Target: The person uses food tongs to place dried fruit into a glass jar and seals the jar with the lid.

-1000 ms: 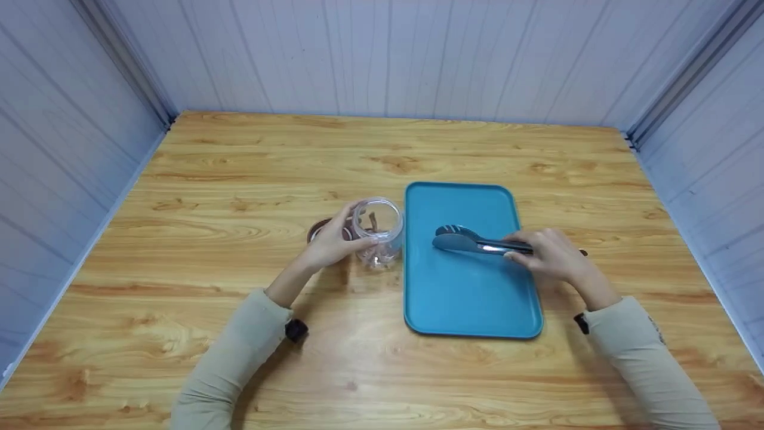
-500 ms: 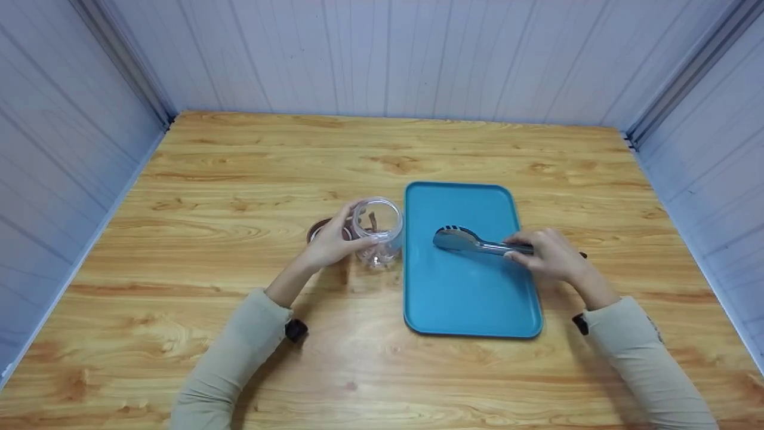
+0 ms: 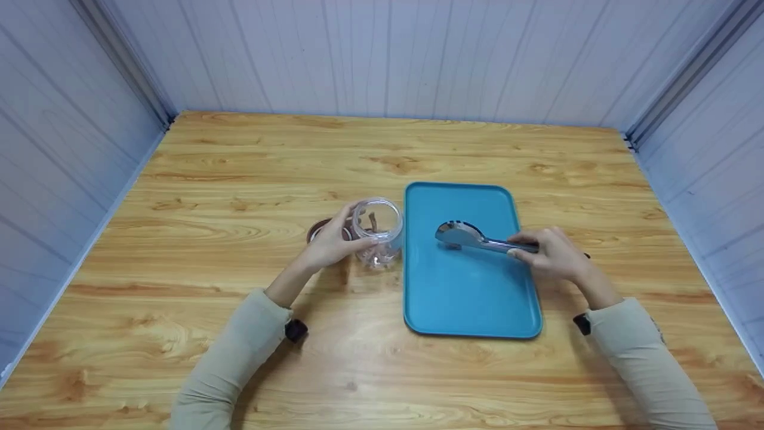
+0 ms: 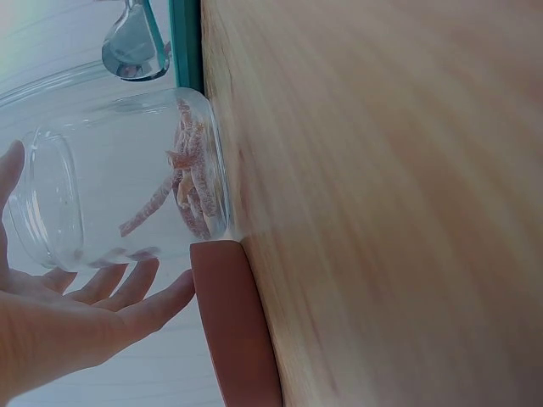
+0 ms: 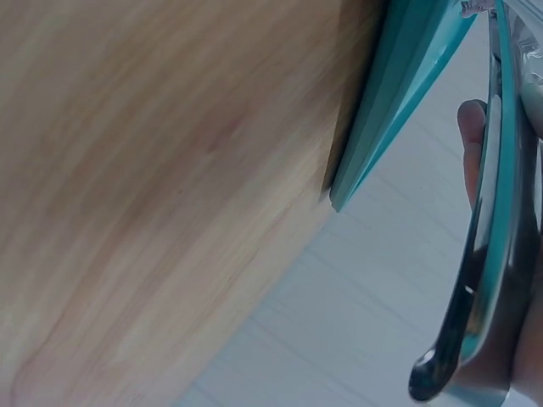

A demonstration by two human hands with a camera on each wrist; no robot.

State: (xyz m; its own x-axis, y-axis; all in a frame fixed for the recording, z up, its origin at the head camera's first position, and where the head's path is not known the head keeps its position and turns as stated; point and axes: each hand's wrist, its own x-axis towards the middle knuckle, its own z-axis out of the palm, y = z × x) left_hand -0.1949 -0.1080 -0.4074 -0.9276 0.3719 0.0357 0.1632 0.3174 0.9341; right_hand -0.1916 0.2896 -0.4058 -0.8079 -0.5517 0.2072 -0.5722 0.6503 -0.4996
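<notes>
With fingers curled round its side, my left hand holds a clear jar upright beside the tray. Several brownish, sugar-dusted sticks lie in the bottom of the jar, one leaning against its wall. My right hand grips metal tongs by the handles, arms squeezed together, above the blue tray. A short brownish stick pokes out under the tongs' head; in the right wrist view the end of a similar stick shows near the tongs' tip.
A brown lid lies on the wooden table to the left of the jar, partly hidden under the left hand in the head view. White panel walls border the table at the back and sides.
The tongs' two heads have come together, then risen slightly from the tray, with a short stick now showing beneath. My right hand shifted a little with them; my left hand and the jar stayed still.
</notes>
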